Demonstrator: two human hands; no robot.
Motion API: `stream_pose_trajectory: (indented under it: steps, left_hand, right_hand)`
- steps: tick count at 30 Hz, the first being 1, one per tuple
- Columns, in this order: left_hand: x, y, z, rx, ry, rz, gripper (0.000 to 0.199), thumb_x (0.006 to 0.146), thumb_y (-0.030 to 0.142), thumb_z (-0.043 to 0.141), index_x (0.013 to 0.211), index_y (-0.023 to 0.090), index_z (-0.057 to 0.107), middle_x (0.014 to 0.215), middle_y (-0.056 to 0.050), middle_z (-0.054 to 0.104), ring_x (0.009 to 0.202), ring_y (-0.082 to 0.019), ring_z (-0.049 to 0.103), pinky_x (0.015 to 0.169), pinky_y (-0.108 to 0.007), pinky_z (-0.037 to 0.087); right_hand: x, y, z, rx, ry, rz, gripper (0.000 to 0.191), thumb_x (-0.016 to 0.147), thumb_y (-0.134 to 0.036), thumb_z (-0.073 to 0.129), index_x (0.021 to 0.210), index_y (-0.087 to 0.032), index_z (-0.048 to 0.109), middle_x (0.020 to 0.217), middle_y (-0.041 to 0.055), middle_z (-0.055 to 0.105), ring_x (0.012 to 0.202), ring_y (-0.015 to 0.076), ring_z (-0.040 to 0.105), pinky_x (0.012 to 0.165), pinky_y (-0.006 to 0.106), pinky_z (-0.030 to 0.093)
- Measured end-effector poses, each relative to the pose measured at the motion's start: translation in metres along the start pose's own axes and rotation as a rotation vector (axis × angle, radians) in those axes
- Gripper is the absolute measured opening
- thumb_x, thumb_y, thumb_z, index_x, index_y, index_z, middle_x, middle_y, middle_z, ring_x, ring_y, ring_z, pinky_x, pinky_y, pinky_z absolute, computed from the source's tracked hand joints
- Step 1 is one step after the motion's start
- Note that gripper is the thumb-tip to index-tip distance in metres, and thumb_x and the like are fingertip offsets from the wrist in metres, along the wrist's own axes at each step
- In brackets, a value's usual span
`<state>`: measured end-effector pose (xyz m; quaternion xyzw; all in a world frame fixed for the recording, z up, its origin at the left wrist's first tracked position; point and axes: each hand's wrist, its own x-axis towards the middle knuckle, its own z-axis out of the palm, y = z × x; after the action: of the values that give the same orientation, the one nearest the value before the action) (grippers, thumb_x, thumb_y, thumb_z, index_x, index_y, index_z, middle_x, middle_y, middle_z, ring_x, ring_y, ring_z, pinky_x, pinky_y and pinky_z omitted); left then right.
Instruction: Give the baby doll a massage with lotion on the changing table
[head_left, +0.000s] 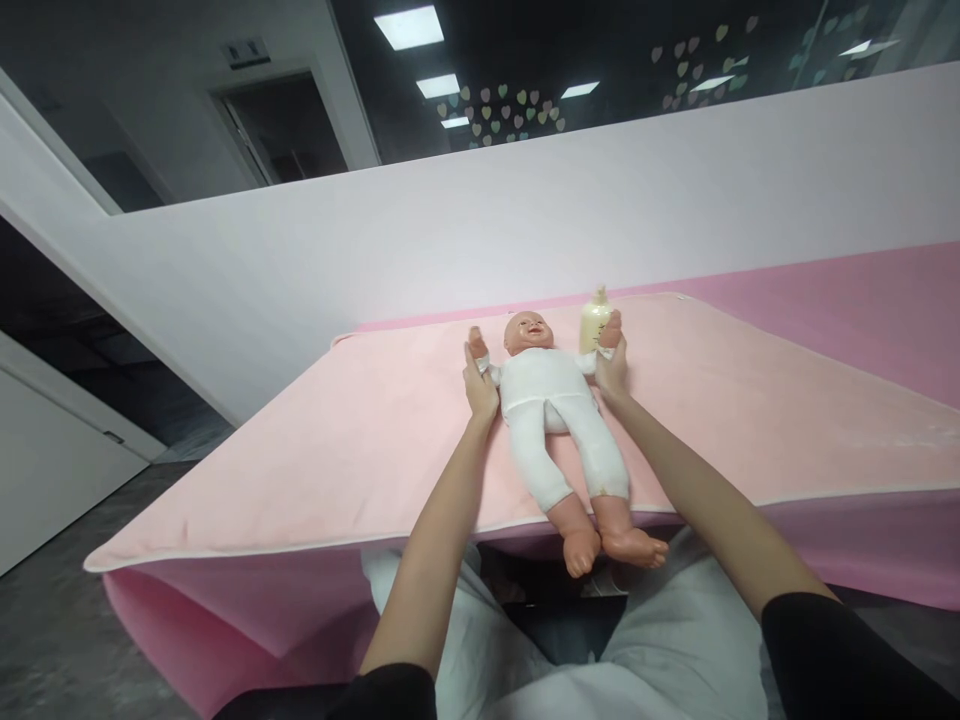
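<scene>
A baby doll [544, 385] with a white cloth body lies face up on the pink cover, its head away from me and its feet hanging over the near edge. My left hand [480, 388] is closed around the doll's arm on the left, just below its raised hand. On the other side, my right hand [613, 372] grips the doll's other arm near the wrist. Right behind that arm stands a pale yellow pump bottle [594, 322], partly hidden by the doll's hand.
The pink cover [300, 450] drapes over the table's front edge. A white wall [480, 230] with dark glass above rises behind it. My legs are under the near edge. A white door [60, 460] is at far left.
</scene>
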<state>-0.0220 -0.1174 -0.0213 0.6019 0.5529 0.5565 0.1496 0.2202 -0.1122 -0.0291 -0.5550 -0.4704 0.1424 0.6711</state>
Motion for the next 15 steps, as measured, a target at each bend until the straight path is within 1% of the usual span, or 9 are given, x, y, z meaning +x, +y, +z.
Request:
stream_pose_trajectory:
  steps: [1,3,5,7,8,11,15]
  left_hand:
    - [-0.001,0.002,-0.001,0.053,-0.052,0.022,0.066,0.09,0.018,0.038,0.151,0.028,0.015,0.136,-0.011,0.048,0.119,-0.022,0.054,0.099,-0.035,0.044]
    - [-0.003,0.006,-0.002,0.161,-0.149,0.087,0.063,0.087,0.013,0.039,0.147,0.031,0.03,0.131,-0.009,0.049,0.116,-0.021,0.055,0.096,-0.034,0.046]
    - [-0.003,0.009,-0.002,0.252,-0.225,0.153,0.061,0.084,0.008,0.039,0.14,0.033,0.043,0.133,-0.007,0.047,0.118,-0.022,0.053,0.096,-0.033,0.047]
    - [-0.003,0.012,-0.003,0.309,-0.269,0.183,0.06,0.082,0.005,0.039,0.133,0.033,0.051,0.136,-0.005,0.046,0.121,-0.022,0.051,0.098,-0.033,0.046]
    - [-0.003,0.013,-0.003,0.321,-0.274,0.184,0.061,0.08,0.004,0.039,0.131,0.033,0.054,0.137,-0.004,0.046,0.122,-0.022,0.05,0.099,-0.033,0.045]
    - [-0.002,0.015,-0.004,0.314,-0.267,0.17,0.063,0.077,0.002,0.039,0.129,0.034,0.056,0.137,-0.003,0.047,0.122,-0.022,0.051,0.101,-0.033,0.045]
    - [-0.003,0.016,-0.004,0.299,-0.27,0.152,0.061,0.079,0.004,0.041,0.129,0.035,0.056,0.137,-0.003,0.047,0.121,-0.022,0.051,0.099,-0.033,0.046]
  right_hand:
    - [-0.002,-0.002,0.0,-0.051,-0.027,-0.049,0.063,0.079,-0.028,0.042,0.142,-0.021,0.034,0.129,0.0111,0.05,0.115,0.0212,0.051,0.099,0.039,0.044]
    - [-0.005,-0.008,-0.002,-0.151,-0.102,-0.094,0.061,0.078,-0.027,0.043,0.139,-0.023,0.041,0.125,0.0099,0.051,0.114,0.0224,0.049,0.1,0.04,0.043]
    - [-0.008,-0.014,-0.005,-0.269,-0.232,-0.116,0.056,0.078,-0.029,0.047,0.133,-0.025,0.051,0.117,0.0097,0.052,0.108,0.0235,0.051,0.095,0.04,0.044]
    - [-0.011,-0.019,-0.008,-0.391,-0.351,-0.127,0.049,0.078,-0.028,0.047,0.126,-0.028,0.058,0.107,0.009,0.051,0.098,0.0228,0.052,0.089,0.039,0.046]
    - [-0.011,-0.021,-0.009,-0.445,-0.386,-0.136,0.047,0.078,-0.026,0.046,0.123,-0.029,0.061,0.103,0.0085,0.05,0.095,0.0221,0.052,0.087,0.038,0.047]
    - [-0.011,-0.024,-0.009,-0.537,-0.406,-0.163,0.051,0.077,-0.017,0.042,0.121,-0.032,0.063,0.095,0.008,0.047,0.09,0.0204,0.051,0.084,0.035,0.046]
    - [-0.01,-0.022,-0.01,-0.542,-0.399,-0.178,0.052,0.076,-0.015,0.045,0.123,-0.03,0.062,0.095,0.0082,0.046,0.09,0.02,0.05,0.084,0.033,0.045]
